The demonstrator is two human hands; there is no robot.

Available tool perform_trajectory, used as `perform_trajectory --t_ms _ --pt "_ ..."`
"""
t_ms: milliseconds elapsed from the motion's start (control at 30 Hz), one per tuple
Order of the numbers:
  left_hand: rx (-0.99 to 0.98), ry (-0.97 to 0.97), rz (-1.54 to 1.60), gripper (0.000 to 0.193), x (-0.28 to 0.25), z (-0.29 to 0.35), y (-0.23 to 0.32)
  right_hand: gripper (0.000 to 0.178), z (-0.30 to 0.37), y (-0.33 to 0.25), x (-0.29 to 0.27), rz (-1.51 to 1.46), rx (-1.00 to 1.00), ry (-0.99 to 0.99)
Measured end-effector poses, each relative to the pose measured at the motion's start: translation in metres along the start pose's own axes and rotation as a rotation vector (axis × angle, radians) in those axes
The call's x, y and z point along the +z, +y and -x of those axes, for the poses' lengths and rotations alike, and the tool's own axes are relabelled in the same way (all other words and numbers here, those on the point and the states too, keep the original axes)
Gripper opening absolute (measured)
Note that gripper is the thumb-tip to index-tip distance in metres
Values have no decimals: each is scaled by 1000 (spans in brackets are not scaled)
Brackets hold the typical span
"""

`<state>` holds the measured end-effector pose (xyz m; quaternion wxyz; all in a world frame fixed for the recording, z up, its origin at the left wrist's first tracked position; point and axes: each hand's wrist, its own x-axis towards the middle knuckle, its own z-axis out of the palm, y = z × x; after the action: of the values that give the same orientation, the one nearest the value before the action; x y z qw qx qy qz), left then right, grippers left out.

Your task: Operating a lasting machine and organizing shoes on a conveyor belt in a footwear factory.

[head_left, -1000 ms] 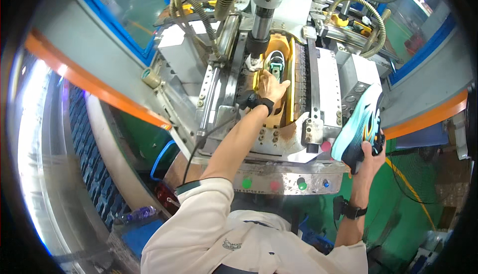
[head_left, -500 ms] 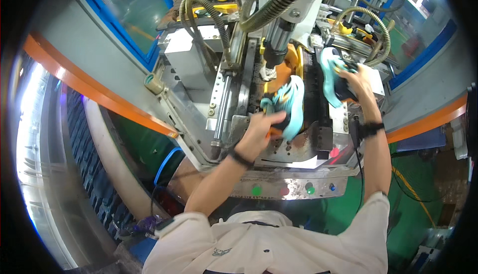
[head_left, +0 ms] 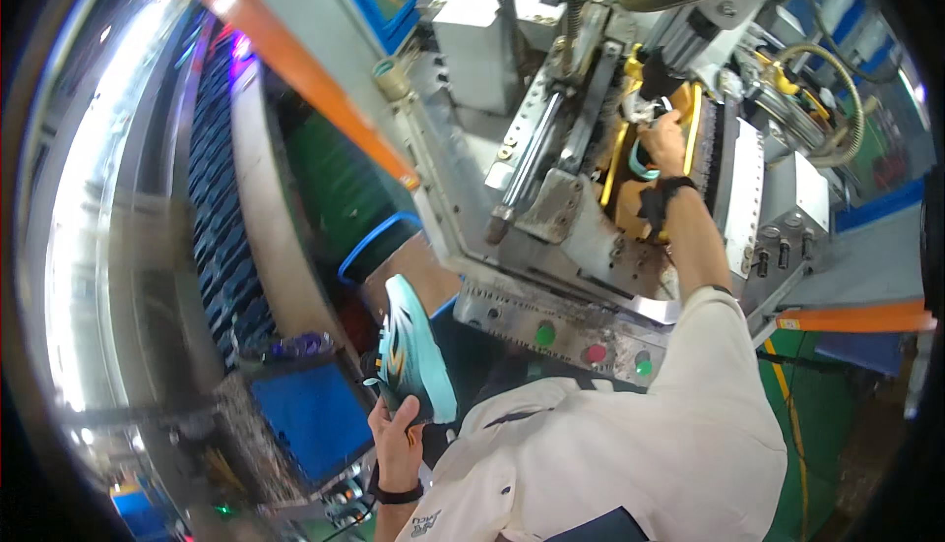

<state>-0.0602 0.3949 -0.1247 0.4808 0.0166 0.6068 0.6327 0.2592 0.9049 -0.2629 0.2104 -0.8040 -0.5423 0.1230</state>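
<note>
My left hand (head_left: 398,446) grips a turquoise, black and white sneaker (head_left: 417,355) by its dark heel end. The toe points up and the pale sole side faces right, clear of the machine's front panel. Inside the machine's yellow-sided bay (head_left: 693,133), my right hand (head_left: 665,144) is closed on a second sneaker (head_left: 641,162). Only a turquoise curve of that shoe shows plainly; my hand and wrist cover much of the rest. Just above my right fingers is a dark press head (head_left: 660,81) with a whitish wrapped piece by it.
A front panel (head_left: 512,325) carries green and red buttons. A metal cylinder rod (head_left: 532,153) lies left of the bay. Orange-edged guards (head_left: 315,74) flank the machine. Farther left runs a dark textured conveyor (head_left: 228,247), with a blue pad (head_left: 310,419) near its end.
My left hand has carried its sneaker away from the machine, down and left. My right hand has brought the other sneaker from the machine's right side into the bay. The view has turned left.
</note>
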Motion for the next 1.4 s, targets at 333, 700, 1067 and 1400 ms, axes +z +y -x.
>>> perform_trajectory --t_ms 333,700,1067,1400 --pt "-108 171 207 24 -45 57 -97 14 330 24 -2 -528 -944 -398" --pt "-101 723 569 23 -141 129 -174 21 341 73 116 -210 -1167 -537" --pt "239 1220 851 45 -406 177 -260 15 460 -188 35 -891 -1331 -663" --pt "165 1811 170 55 -624 149 -314 28 865 -486 -186 -837 -2083 -1031"
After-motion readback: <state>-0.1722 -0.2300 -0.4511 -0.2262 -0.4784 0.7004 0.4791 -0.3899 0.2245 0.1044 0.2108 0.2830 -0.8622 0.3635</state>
